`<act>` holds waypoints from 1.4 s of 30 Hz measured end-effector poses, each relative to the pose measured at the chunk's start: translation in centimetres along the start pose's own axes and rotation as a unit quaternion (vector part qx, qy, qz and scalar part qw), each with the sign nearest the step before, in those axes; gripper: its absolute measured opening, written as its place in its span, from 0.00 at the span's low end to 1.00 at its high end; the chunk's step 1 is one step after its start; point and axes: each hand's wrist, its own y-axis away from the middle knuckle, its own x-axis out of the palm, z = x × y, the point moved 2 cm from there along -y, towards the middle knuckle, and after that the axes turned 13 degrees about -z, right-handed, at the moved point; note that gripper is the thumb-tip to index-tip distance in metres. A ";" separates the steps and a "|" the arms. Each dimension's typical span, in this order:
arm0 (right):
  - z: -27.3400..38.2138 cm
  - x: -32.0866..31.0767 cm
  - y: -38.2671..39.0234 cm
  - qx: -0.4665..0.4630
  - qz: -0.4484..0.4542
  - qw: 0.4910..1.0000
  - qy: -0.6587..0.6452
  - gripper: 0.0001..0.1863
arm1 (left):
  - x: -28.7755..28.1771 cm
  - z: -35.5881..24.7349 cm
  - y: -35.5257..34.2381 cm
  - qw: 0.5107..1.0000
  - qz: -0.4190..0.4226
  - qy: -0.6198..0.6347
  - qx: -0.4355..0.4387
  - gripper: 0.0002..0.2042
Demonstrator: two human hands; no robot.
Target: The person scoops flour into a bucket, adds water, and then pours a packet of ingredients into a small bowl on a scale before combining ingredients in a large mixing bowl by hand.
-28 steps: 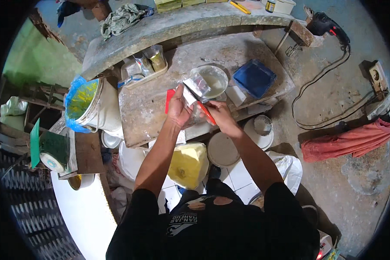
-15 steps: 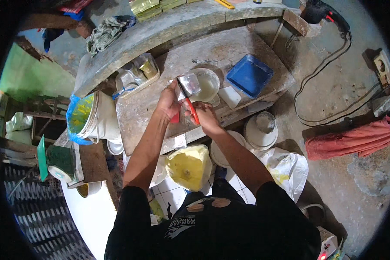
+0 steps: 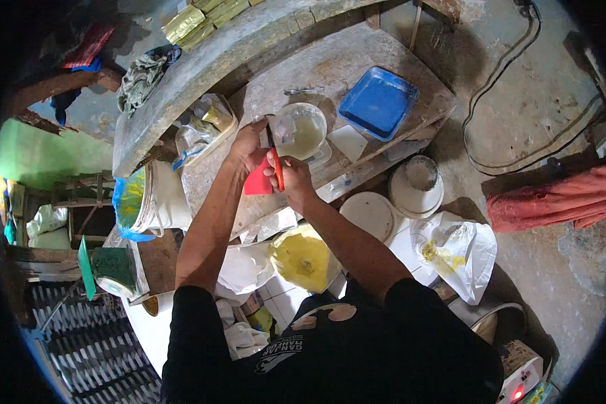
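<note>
My right hand (image 3: 291, 178) is closed around the red-orange handle of a knife (image 3: 279, 174), its narrow dark blade pointing away from me. Beside it, my left hand (image 3: 249, 145) is closed at the near edge of a small clear plastic packet (image 3: 284, 129), next to the blade. Fingers hide part of the packet. Just beyond both hands stands a round tub (image 3: 310, 132) of pale, whitish contents. A flat red piece (image 3: 258, 180) shows below my hands; its kind is unclear.
The worn low table (image 3: 276, 64) also bears a blue tray (image 3: 378, 102), a white square piece (image 3: 348, 143) and a basket of packets (image 3: 212, 128). Nearer me are a yellow-lined container (image 3: 306, 262), white lidded buckets (image 3: 369, 214) and a white plastic bag (image 3: 461, 256). A large bucket (image 3: 165, 198) stands left.
The view has shifted and turned slightly. The knife now points more straight away from me, and my hands have drawn a little to the left. More of the red piece shows.
</note>
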 end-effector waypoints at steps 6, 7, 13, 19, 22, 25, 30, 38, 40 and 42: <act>-0.2 0.0 -0.8 -0.026 0.009 0.999 -0.034 0.17 | 1.2 -0.9 -0.9 0.995 -0.051 -0.089 0.006 0.16; -0.3 -0.1 -1.0 -0.026 0.007 0.999 -0.037 0.17 | 1.6 -1.0 -0.9 0.995 -0.055 -0.082 0.008 0.16; -0.9 0.4 -1.6 -0.023 -0.001 0.998 -0.052 0.16 | 0.1 -0.5 -2.6 0.991 -0.068 -0.110 0.017 0.15; -0.9 -0.2 -1.8 -0.037 -0.016 0.998 -0.038 0.16 | 1.0 -0.1 -2.7 0.992 -0.053 -0.107 0.030 0.14; -0.8 -0.2 -1.6 -0.042 -0.021 0.999 -0.009 0.17 | 1.5 -0.2 -1.9 0.989 -0.078 -0.116 0.048 0.13; -1.0 -0.2 -1.8 -0.048 -0.019 0.999 -0.007 0.17 | 1.5 -0.2 -1.7 0.990 -0.083 -0.100 0.059 0.13; -0.7 -0.2 -1.4 -0.129 0.019 0.985 0.114 0.16 | 0.1 0.0 -0.7 0.990 -0.094 -0.085 0.069 0.12; 1.6 1.2 -0.1 -0.403 -0.032 0.782 0.475 0.16 | -4.5 4.1 1.3 0.978 -0.045 0.184 0.087 0.16; 2.1 1.2 -0.2 -0.400 -0.028 0.751 0.525 0.16 | -3.8 5.5 1.8 0.945 0.010 0.304 0.117 0.22; 1.7 3.1 0.7 -0.399 0.008 0.697 0.595 0.17 | -6.6 7.1 1.7 0.924 0.007 0.356 0.140 0.22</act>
